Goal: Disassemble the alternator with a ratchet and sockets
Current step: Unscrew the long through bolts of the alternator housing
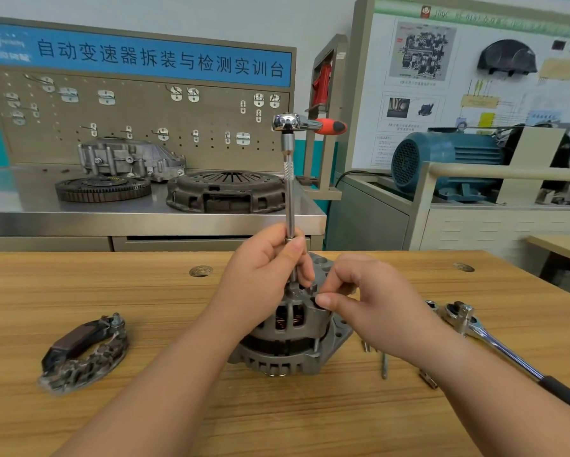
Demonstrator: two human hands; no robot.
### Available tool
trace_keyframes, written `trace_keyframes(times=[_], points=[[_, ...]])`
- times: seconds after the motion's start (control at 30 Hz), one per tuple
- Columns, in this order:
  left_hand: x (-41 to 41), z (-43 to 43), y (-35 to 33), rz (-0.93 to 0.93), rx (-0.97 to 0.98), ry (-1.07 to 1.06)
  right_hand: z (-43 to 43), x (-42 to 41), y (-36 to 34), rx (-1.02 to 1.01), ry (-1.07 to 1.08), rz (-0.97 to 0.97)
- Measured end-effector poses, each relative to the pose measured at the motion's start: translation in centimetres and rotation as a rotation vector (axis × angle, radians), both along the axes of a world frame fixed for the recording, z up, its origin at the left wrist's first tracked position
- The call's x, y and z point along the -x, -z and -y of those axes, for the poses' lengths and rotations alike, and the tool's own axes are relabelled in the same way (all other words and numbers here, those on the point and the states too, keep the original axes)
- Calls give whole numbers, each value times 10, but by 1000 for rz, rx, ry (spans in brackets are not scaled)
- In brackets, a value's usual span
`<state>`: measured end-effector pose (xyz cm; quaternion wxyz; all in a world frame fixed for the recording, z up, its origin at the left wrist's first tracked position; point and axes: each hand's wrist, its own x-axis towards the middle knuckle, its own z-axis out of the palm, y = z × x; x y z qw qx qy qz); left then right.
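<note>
- Wood-grain workbench (pixel 178 407) is being used as the work surface in what looks like a training workshop.
- At its middle the alternator (pixel 290 334) is being stood on end, with copper windings showing through the housing slots.
- A long extension bar (pixel 289 192) is being held upright on the alternator's top face, with a red-handled ratchet (pixel 310 124) seated on its upper end. The socket at its foot is hidden behind fingers.
- The bar is being gripped low down by the left hand (pixel 263 268), fingers and thumb curled round it.
- The housing's upper rim is being pinched by the right hand (pixel 369 301), thumb in front and curled fingers behind. Whether a small part is also being held there cannot be told.
- The alternator is being judged heavy, rigid and steady on its broad base. Its cast housing or mounting ear is being judged the surest hold, away from the windings, which could be damaged.
- Loose bolts (pixel 384 364) are lying just right of the base, with a second ratchet (pixel 494 338) beyond them.
- A rectifier assembly (pixel 82 354) is lying well apart to the left.
- Behind, a steel bench (pixel 145 222) is being occupied by a clutch pressure plate (pixel 225 191) and a ring gear (pixel 103 189), with a blue electric motor (pixel 448 159) to the right.
</note>
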<state>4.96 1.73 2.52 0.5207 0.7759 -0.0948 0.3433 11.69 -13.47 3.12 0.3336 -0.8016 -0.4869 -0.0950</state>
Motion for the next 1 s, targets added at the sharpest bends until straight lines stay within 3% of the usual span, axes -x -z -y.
trace_keyframes(times=[0.57, 0.7, 0.83, 1.0], points=[[2, 2, -3, -14, -47, -5, -1, -11, 3, -16, -101, 56], [5, 8, -6, -30, -79, -18, 7, -17, -12, 42, -145, -118], [3, 18, -8, -65, -114, 18, 11, -24, -26, -289, -204, -417], [0, 21, -5, -146, -137, 29, -12, -16, -44, -536, -543, -760]])
